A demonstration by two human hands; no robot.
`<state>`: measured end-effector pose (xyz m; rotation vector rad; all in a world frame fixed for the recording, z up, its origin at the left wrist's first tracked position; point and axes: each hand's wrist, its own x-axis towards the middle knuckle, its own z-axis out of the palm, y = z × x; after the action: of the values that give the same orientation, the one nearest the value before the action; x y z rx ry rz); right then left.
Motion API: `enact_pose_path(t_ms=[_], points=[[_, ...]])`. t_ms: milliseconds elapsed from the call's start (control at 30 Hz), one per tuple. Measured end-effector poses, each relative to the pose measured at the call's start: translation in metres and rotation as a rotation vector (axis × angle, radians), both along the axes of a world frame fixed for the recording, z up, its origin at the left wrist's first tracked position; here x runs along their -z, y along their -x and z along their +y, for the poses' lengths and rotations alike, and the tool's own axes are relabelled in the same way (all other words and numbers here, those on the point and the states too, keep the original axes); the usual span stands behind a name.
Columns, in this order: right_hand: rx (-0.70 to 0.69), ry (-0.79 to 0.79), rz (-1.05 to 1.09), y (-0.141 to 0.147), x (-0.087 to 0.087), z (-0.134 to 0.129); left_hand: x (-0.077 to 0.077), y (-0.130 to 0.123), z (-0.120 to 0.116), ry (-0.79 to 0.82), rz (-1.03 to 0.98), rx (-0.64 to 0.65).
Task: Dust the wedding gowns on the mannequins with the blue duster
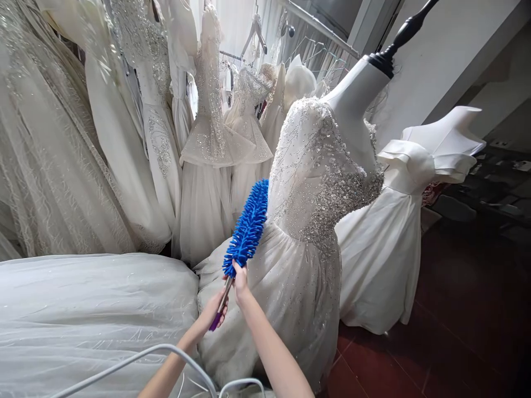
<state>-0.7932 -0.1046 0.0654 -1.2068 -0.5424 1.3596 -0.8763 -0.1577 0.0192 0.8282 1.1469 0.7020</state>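
A blue bristly duster (pixel 247 228) with a purple handle points up against the waist of a beaded white gown (pixel 315 182) on a mannequin. My left hand (pixel 215 309) grips the purple handle low down. My right hand (pixel 240 282) is closed on the duster just below the blue head. The duster's tip touches the gown's side near the bodice. The mannequin's black neck knob (pixel 398 38) rises at the upper right.
Several white gowns hang on a rack (pixel 207 110) behind. A big tulle skirt (pixel 91 309) fills the lower left. A plain satin gown on a second mannequin (pixel 410 182) stands right. White cables (pixel 157 354) cross the bottom. Dark red floor (pixel 456 309) lies right.
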Motion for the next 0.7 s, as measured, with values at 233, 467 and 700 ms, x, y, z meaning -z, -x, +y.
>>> enact_pose_path(t_ms=[233, 467, 700], points=[[-0.097, 0.246, 0.033, -0.007, 0.062, -0.021, 0.045, -0.006, -0.044, 0.278, -0.072, 0.030], [-0.212, 0.353, 0.094, 0.029, 0.084, -0.050, 0.066, 0.017, -0.083, 0.285, 0.060, -0.162], [-0.183, 0.127, 0.177, 0.016, 0.041, -0.032, 0.028, 0.019, -0.057, -0.078, 0.135, -0.144]])
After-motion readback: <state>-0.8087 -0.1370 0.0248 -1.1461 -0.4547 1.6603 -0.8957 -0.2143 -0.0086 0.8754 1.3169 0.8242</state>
